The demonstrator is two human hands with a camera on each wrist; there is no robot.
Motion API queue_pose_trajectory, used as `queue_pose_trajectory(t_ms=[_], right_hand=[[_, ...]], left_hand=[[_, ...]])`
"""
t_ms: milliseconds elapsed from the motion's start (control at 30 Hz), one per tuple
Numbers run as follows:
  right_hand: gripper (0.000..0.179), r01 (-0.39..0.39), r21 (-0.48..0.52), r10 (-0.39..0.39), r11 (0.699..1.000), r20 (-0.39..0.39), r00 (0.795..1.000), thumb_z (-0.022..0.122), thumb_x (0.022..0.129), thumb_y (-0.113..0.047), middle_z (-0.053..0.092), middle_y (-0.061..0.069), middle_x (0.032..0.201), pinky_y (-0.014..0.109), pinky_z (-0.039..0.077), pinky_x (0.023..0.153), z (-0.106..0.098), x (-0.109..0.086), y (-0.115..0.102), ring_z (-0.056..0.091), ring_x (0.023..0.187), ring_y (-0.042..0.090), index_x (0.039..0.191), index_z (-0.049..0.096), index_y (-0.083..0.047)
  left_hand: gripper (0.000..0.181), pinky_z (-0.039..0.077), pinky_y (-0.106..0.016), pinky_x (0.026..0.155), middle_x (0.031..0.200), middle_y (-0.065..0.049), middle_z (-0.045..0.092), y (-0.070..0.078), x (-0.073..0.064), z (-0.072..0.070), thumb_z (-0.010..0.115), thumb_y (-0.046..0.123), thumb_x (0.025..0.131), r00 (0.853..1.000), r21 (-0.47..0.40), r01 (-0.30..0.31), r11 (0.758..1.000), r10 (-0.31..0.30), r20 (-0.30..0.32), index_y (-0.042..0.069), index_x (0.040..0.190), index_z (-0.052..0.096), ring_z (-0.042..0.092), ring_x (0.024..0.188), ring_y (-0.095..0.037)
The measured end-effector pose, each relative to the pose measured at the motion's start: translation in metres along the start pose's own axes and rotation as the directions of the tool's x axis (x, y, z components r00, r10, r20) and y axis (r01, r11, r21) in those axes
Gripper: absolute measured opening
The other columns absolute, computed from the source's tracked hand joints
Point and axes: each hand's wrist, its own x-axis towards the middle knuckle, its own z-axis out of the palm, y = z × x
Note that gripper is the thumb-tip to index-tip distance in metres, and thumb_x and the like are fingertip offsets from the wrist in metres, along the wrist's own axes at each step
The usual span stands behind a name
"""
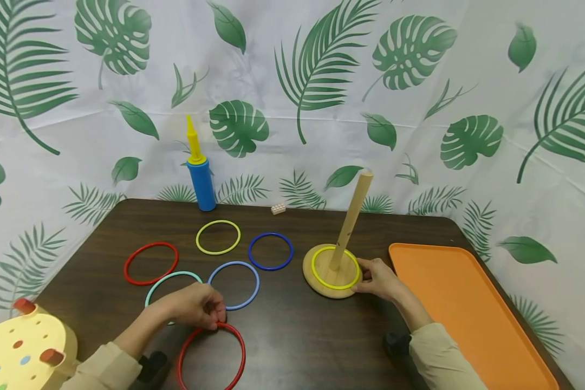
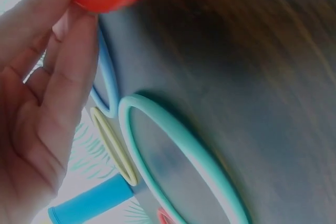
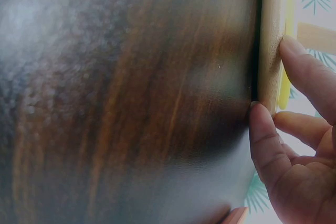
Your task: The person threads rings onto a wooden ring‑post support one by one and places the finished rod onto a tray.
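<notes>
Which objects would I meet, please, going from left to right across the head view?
Cream dotted object, far red ring, near red ring pinched by the left hand, dark blue ring, wooden peg stand, orange tray.

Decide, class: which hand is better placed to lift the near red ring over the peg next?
Probably the left hand: it pinches the near red ring. The right hand holds the edge of the wooden base, so it seems better suited to steadying the peg.
</notes>
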Motion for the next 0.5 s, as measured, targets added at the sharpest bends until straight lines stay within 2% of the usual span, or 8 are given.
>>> queue_pose_trajectory(t_ms=[133,300,500], right_hand=[[0.070,0.007,0.002,-0.007,1.000,0.000,1.000,0.076,0.075,-0.003,0.061,0.031,0.104,0.030,0.057,0.068,0.000,0.000,0.000,0.066,0.085,0.030,0.127,0.039,0.024],[0.069,0.011,0.002,-0.011,1.000,-0.006,1.000,0.076,0.075,-0.002,0.061,0.031,0.104,0.030,0.057,0.068,0.000,0.001,0.001,0.066,0.084,0.030,0.127,0.039,0.024],[0.070,0.004,-0.008,-0.004,1.000,-0.012,1.000,0.077,0.075,-0.003,0.060,0.031,0.104,0.029,0.057,0.068,0.001,0.000,0.003,0.066,0.084,0.030,0.127,0.039,0.024]], left_hand=[[0.010,0.043,-0.016,0.048,0.064,0.003,0.060,0.004,0.004,-0.002,0.072,-0.002,0.073,0.999,-0.093,0.024,0.995,-0.027,-0.032,0.003,0.079,0.066,0.051,0.057,-0.003],[0.009,0.050,-0.020,0.053,0.069,-0.002,0.064,0.010,0.010,-0.003,0.072,0.001,0.078,0.990,-0.230,0.072,0.970,-0.098,-0.104,0.000,0.085,0.066,0.056,0.061,-0.009],[0.018,0.056,-0.027,0.061,0.077,-0.002,0.064,0.017,0.019,-0.005,0.070,0.006,0.083,0.973,-0.353,0.051,0.934,-0.126,-0.192,-0.005,0.095,0.064,0.059,0.068,-0.009]])
